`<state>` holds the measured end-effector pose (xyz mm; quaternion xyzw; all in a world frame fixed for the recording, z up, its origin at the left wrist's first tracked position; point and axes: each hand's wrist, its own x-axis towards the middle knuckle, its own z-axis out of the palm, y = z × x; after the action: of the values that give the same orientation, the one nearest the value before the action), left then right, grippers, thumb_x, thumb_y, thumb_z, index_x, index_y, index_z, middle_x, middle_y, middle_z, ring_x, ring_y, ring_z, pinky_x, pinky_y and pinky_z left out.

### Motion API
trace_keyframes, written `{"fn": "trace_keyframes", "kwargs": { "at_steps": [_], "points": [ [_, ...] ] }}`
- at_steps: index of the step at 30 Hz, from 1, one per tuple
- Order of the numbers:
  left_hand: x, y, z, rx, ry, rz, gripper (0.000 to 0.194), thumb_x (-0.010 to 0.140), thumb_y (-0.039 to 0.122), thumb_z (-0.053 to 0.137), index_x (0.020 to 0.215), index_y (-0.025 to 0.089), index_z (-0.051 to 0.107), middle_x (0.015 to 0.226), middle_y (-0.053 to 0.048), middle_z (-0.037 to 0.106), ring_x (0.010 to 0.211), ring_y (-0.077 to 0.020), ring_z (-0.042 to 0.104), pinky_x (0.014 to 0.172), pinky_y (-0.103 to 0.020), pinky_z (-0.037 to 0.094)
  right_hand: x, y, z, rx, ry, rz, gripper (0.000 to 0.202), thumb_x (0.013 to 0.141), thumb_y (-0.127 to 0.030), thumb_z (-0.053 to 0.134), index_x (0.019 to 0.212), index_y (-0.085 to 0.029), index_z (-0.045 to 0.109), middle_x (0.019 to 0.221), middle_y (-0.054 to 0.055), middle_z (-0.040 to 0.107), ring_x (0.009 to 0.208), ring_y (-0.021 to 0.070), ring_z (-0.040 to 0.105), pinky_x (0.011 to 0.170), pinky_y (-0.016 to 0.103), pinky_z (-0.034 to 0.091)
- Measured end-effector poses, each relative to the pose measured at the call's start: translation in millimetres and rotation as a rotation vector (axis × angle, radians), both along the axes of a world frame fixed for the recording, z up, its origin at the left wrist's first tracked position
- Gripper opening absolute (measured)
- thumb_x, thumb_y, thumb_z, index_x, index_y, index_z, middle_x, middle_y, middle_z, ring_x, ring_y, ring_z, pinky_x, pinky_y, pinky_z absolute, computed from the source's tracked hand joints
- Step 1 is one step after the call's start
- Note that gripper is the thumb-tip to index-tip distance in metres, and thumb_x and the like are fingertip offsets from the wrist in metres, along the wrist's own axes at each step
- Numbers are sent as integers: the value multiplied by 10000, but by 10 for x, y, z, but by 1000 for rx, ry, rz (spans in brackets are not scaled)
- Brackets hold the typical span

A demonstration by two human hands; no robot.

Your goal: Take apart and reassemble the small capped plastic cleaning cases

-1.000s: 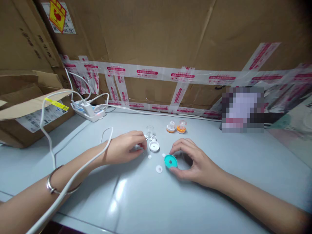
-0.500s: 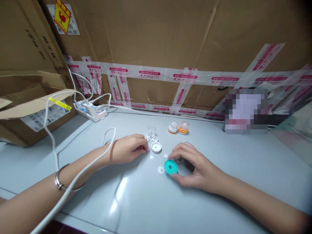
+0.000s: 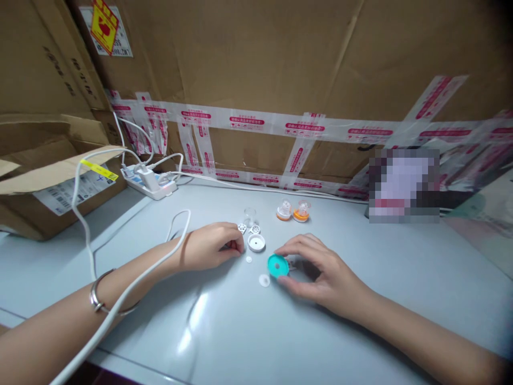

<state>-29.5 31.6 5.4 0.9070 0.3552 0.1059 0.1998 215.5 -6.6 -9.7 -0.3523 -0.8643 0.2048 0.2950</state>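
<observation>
Between the thumb and fingers of my right hand (image 3: 320, 267) is a teal round cap (image 3: 278, 266) with a small mark at its centre, its face tilted toward me. A white spoked part (image 3: 292, 264) shows partly behind that cap and the fingers. My left hand (image 3: 222, 243) rests on the table, fingers curled in with nothing visible in them. Close to its fingertips lie a white round cap (image 3: 256, 243), two white spoked pieces (image 3: 254, 229) and a small white disc (image 3: 249, 260). A larger translucent disc (image 3: 264, 280) lies just below the teal cap.
A clear dome (image 3: 250, 216) stands behind the white cap. Two assembled orange-and-white pieces with clear tops (image 3: 301, 212) stand farther back. A white cable (image 3: 132, 289) crosses over my left forearm from a power strip (image 3: 154, 187). Cardboard boxes (image 3: 256, 59) line the back; a blurred-out object is at right.
My right hand has shifted the teal cap slightly left and up and tilted it. A small white disc behind it no longer shows. My left hand stays nearly still.
</observation>
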Motion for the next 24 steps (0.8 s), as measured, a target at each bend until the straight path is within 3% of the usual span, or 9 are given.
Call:
{"fn": "trace_keyframes", "kwargs": {
  "at_steps": [12, 19, 24],
  "points": [
    [15, -86, 93, 74, -102, 25, 134, 853, 107, 472, 885, 142, 597, 868, -55, 592, 816, -159, 550, 745, -262, 432, -86, -84, 0, -36, -4, 36, 292, 740, -180, 663, 1027, -204, 615, 909, 45, 625, 863, 194, 538, 796, 358, 411],
    [76, -179, 135, 53, -127, -92, 154, 863, 93, 444, 906, 146, 581, 909, -59, 600, 866, -161, 547, 785, -258, 421, -126, -76, -14, -57, -30, 30, 286, 740, -169, 652, 1023, -202, 618, 902, 55, 630, 859, 203, 537, 794, 373, 422],
    [24, -114, 81, 73, -63, 20, 180, 867, 104, 428, 925, 144, 594, 913, -72, 590, 865, -182, 546, 775, -287, 426, -122, -86, -17, -80, -66, 26, 265, 733, -180, 659, 994, -212, 625, 885, 50, 618, 857, 205, 528, 801, 375, 426]
  ]
}}
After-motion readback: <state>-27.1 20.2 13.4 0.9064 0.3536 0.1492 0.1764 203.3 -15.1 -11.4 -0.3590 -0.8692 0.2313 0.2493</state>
